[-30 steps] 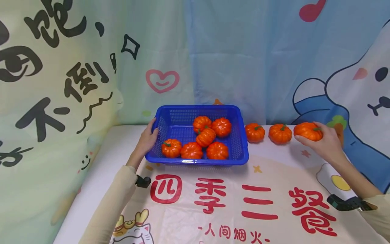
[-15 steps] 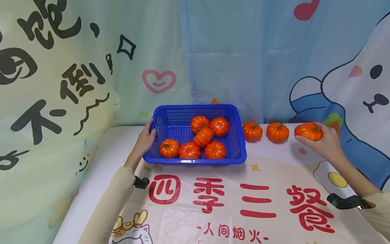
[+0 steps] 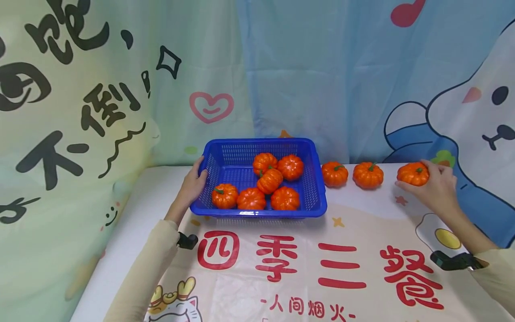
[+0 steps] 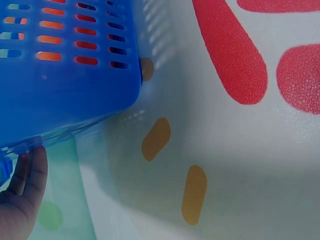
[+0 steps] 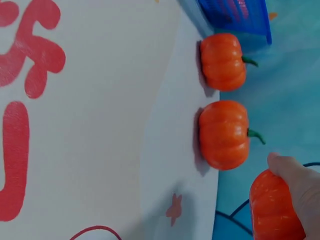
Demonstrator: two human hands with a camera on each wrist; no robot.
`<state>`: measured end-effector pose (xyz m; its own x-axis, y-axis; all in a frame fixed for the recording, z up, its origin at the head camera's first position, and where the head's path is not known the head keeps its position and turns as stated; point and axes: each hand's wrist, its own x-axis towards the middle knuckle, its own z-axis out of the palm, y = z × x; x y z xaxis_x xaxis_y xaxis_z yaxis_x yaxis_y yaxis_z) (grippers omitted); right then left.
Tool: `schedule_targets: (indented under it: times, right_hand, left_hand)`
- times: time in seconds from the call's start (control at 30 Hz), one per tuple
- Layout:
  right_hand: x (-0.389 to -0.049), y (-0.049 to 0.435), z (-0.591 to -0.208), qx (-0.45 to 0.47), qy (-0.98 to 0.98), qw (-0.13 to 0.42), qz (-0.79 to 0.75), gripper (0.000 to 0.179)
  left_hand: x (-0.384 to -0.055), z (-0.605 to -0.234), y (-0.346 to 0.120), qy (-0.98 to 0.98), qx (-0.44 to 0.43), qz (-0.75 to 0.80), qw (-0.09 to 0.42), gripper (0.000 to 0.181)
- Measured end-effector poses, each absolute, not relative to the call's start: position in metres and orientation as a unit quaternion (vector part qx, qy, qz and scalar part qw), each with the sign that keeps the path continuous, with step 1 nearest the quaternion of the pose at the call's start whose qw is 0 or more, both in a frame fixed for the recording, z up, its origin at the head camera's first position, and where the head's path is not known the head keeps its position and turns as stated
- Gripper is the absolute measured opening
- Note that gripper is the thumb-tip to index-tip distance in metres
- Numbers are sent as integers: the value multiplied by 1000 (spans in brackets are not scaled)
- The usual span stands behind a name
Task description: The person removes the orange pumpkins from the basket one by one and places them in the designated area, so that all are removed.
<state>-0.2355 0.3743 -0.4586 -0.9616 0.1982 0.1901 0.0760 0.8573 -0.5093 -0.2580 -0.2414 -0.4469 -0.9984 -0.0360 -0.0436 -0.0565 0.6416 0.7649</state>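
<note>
My left hand [image 3: 193, 185] grips the left rim of a blue plastic basket [image 3: 257, 213], thumb over the edge. In the left wrist view its fingers [image 4: 34, 172] lie against the basket's outer wall, and the thumb is hidden. Several small orange pumpkins [image 3: 251, 199] sit inside the basket. At the right end of a row, my right hand [image 3: 438, 188] holds another orange pumpkin [image 3: 412, 174] between thumb and fingers. In the right wrist view the thumb lies along this pumpkin [image 5: 272, 210], which is partly cut off by the frame.
Two more pumpkins, one nearer the basket [image 3: 335, 174] and one beside the held one [image 3: 368, 175], stand along the table's back edge. A printed cloth [image 3: 342, 304] with red characters covers the table. Behind hangs a patterned curtain [image 3: 297, 89].
My right hand has shifted the held pumpkin slightly right, away from its neighbour, and the pumpkin has turned a little. My left hand and the basket stay put; the head view has shifted slightly.
</note>
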Motion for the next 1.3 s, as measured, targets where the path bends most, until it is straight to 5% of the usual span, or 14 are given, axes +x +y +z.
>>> schedule_targets:
  times: [0.53,1.3]
  right_hand:
    - [-277,377,-501,-146,-948,-9,284,100]
    - [-279,377,-509,-146,-954,-14,261,100]
  left_hand:
    - [-256,-448,-241,907,-27,421,10,56]
    - [-256,-444,-241,902,-28,431,14,57]
